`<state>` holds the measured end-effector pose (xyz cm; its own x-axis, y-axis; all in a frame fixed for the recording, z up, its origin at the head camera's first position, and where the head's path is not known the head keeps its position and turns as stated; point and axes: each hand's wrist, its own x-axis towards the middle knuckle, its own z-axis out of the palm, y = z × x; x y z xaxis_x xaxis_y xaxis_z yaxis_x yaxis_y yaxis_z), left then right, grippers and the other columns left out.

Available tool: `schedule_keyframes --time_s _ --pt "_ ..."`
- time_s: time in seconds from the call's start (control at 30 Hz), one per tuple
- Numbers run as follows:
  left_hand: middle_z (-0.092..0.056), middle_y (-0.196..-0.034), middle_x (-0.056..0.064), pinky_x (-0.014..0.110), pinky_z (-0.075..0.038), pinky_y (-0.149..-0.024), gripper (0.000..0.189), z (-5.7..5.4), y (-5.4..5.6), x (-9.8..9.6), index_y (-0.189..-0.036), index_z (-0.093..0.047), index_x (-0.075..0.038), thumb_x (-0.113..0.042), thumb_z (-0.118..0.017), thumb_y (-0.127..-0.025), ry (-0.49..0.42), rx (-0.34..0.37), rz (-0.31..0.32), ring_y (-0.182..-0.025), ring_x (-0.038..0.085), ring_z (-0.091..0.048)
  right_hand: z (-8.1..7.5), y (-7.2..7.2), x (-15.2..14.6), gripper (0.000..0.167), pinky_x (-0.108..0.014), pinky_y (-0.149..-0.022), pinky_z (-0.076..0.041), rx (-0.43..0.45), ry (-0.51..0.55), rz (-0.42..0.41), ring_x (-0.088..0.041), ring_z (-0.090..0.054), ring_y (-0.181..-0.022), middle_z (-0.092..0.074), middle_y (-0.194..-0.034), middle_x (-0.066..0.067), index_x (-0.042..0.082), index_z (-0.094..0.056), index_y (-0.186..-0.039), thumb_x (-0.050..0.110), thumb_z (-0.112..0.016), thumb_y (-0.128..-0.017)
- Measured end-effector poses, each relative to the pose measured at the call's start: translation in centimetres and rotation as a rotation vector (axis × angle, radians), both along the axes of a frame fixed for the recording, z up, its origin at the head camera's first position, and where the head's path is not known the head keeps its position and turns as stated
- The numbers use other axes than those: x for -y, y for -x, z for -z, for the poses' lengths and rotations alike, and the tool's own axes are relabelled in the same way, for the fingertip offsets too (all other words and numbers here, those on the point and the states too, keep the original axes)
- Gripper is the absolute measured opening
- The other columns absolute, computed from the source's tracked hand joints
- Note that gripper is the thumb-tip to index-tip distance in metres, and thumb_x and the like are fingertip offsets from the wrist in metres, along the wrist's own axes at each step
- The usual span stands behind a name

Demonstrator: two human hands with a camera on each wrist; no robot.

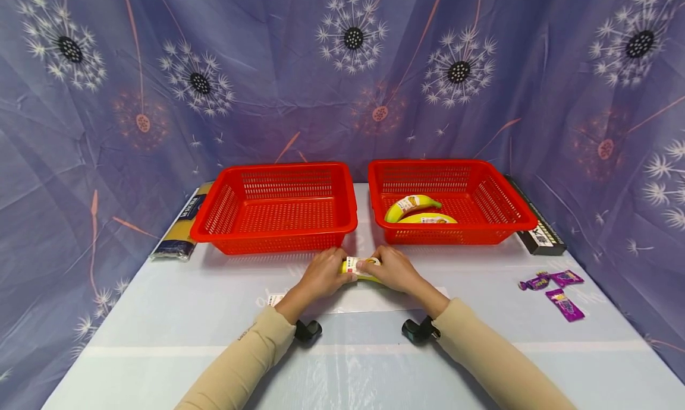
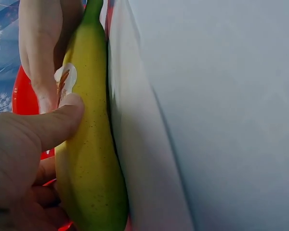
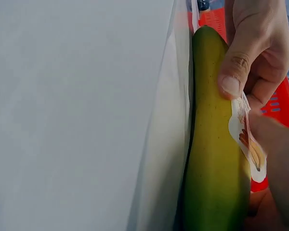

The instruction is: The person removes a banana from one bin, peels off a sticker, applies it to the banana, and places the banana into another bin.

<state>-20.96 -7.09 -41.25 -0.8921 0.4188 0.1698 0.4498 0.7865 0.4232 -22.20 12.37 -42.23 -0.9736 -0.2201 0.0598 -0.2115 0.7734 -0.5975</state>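
A yellow banana with green ends lies across the table's front middle, held between both hands. My left hand grips its left part, thumb on the near side and fingers curled behind. My right hand holds the right part, its thumb at the label. A white label with a banana picture is on the peel; in the right wrist view its lower end stands away from the skin. Below the hands lies a pale backing sheet, with a small printed label at its left end.
Behind the hands stand a left red basket and a right red basket; two labelled bananas lie in the right one. A yellow-and-navy packet, a black box and purple-wrapped candies lie at the sides.
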Motion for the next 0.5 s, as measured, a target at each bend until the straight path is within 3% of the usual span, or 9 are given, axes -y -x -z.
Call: schedule_keyframes --time_s 0.17,0.33,0.5 --pt "-0.059 -0.094 0.006 0.039 -0.042 -0.081 0.041 0.0 -0.1 0.0 -0.103 -0.059 -0.004 -0.032 -0.075 -0.078 -0.008 0.01 -0.011 -0.085 0.02 -0.053 0.0 0.5 -0.1 0.04 -0.026 -0.065 -0.038 0.084 0.024 -0.012 -0.016 -0.051 -0.074 -0.061 -0.081 -0.002 0.008 -0.064 -0.088 0.047 -0.066 -0.083" --pt "-0.06 -0.095 0.005 0.037 -0.042 -0.081 0.04 0.2 -0.1 0.0 -0.103 -0.06 -0.006 -0.033 -0.076 -0.078 -0.022 0.01 -0.025 -0.087 0.019 -0.053 0.2 1.3 -1.3 0.024 -0.025 -0.069 -0.039 0.202 0.169 -0.082 -0.015 -0.051 -0.08 -0.062 -0.087 -0.005 0.007 -0.067 -0.091 0.03 -0.06 -0.091" --pt "-0.059 -0.096 0.004 0.037 -0.041 -0.081 0.039 0.3 -0.2 0.1 -0.103 -0.059 -0.008 -0.033 -0.076 -0.077 -0.031 0.019 -0.03 -0.088 0.019 -0.053 0.3 1.2 -2.1 0.024 -0.026 -0.073 -0.04 0.201 0.197 -0.153 -0.015 -0.051 -0.084 -0.063 -0.094 -0.006 0.006 -0.068 -0.102 0.026 -0.058 -0.093"
